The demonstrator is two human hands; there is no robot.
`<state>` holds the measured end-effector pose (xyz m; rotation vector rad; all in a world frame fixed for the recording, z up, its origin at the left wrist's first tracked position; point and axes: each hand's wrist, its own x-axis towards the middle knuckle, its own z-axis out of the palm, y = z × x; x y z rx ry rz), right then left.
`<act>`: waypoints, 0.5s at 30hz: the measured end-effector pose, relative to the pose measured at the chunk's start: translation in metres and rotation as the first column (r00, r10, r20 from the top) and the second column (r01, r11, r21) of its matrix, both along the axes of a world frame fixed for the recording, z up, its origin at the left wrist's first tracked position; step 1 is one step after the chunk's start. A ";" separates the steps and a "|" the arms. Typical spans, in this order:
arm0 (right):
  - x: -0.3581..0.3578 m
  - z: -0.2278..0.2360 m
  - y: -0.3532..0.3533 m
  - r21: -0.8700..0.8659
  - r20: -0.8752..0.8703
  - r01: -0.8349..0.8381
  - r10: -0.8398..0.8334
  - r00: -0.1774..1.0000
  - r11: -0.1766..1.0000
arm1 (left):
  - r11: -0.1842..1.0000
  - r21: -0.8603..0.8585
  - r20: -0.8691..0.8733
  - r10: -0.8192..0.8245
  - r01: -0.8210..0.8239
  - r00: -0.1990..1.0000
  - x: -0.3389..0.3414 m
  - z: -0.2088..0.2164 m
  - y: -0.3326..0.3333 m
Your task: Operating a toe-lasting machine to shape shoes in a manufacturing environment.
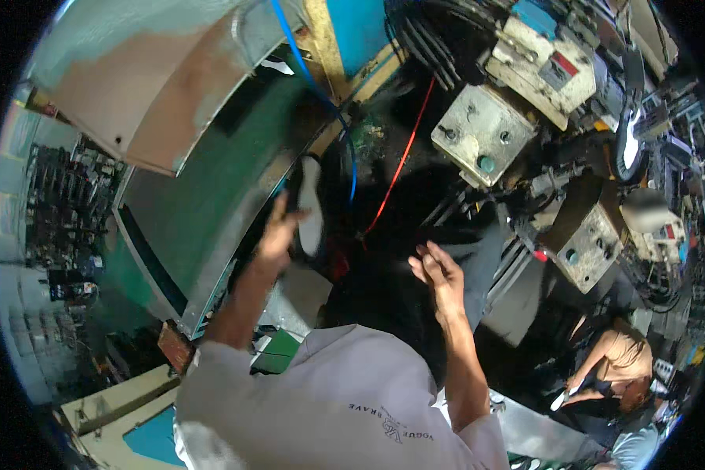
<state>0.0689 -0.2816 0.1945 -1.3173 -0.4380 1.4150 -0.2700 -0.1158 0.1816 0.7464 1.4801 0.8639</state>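
My left hand [280,229] is raised with its fingers apart and slightly blurred, and nothing shows in it. Just beside its fingertips is a long light-grey shape [310,207] with a dark edge, its outline like a shoe sole. I cannot tell whether the hand touches it. My right hand [440,276] hangs in front of my dark trousers, fingers loosely bent and apart, holding nothing that I can see. Beyond the two hands run a red cord [403,160] and a blue hose [312,81].
A worn metal control box [484,133] with a green button stands at the right, a second box [586,249] below it. A large brown-and-grey panel [157,94] juts in at upper left over a green surface [204,188]. Another person [623,356] bends at lower right.
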 end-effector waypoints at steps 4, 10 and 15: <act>0.006 -0.006 -0.012 -0.048 0.062 -0.008 0.011 0.998 0.999 | 0.796 0.465 -0.505 -0.122 0.389 0.854 -0.067 0.023 0.138; 0.017 0.020 0.003 0.099 0.166 -0.057 0.040 0.985 0.993 | 0.935 0.235 -0.449 -0.139 0.267 0.883 -0.195 0.070 0.102; 0.042 -0.015 -0.010 0.045 0.092 -0.140 0.135 0.987 0.989 | 0.987 0.017 -0.510 -0.127 0.158 0.850 -0.336 0.054 -0.116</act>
